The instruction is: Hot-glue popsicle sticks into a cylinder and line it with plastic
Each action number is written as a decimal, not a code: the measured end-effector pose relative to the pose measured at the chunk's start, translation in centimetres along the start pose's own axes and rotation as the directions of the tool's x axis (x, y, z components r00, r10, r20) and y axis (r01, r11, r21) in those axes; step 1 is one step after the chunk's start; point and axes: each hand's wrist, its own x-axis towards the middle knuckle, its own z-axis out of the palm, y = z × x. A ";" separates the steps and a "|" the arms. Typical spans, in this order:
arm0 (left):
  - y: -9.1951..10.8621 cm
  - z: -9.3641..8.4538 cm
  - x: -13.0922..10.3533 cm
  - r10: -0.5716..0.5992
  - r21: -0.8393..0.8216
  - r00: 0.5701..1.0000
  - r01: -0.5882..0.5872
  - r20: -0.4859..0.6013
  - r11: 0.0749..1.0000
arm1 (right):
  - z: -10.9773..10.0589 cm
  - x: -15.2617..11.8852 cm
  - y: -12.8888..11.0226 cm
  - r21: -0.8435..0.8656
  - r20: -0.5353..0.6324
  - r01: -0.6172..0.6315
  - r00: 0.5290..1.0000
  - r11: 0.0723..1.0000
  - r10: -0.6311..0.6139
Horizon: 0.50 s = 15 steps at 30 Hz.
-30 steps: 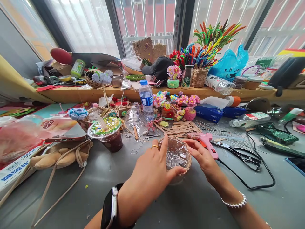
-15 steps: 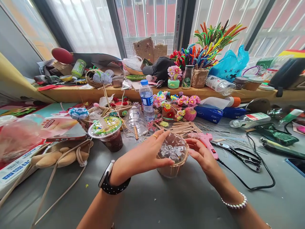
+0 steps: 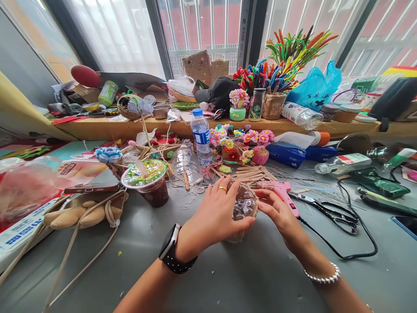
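A small round container (image 3: 246, 205) of clear plastic, with a brown, twine-like rim, stands on the grey table in front of me. My left hand (image 3: 216, 208) curves over its left side, thumb along the front rim and fingers toward the back, hiding much of it. At the right rim, the bent fingers of my right hand (image 3: 275, 213) rest against the container. Just behind my right hand lies a pink glue gun (image 3: 283, 193), its black cord running to the right.
Scissors (image 3: 329, 213) lie right of the glue gun. Flat wooden sticks (image 3: 254, 174) are behind the container. A lidded drink cup (image 3: 146, 182) and an upright water bottle (image 3: 201, 139) stand to the left. Phone (image 3: 93, 188) and pouch (image 3: 84, 213) sit further left.
My left hand has shifted right, further over the container, covering more of it. My right hand stays at the right rim, nearly still.
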 end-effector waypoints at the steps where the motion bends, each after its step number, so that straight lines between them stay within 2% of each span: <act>1: -0.1 -0.1 0.0 0.004 -0.003 1.000 -0.004 -0.003 1.000 | 0.0 0.1 0.0 -0.002 -0.008 -0.032 0.999 0.999 0.032; 4: -0.4 -0.4 0.0 0.045 -0.023 0.999 -0.045 0.005 0.999 | -0.1 0.2 0.2 -0.033 -0.022 -0.093 0.995 0.995 0.092; 9: -1.1 -1.5 0.0 0.177 -0.049 0.982 -0.174 0.060 0.984 | 0.1 0.0 0.4 -0.072 0.006 -0.068 0.998 0.995 0.068; 15: -2.0 -2.3 -0.2 0.294 -0.092 0.950 -0.286 0.100 0.954 | 0.3 -0.6 -0.4 0.028 0.078 -0.064 0.995 0.998 0.061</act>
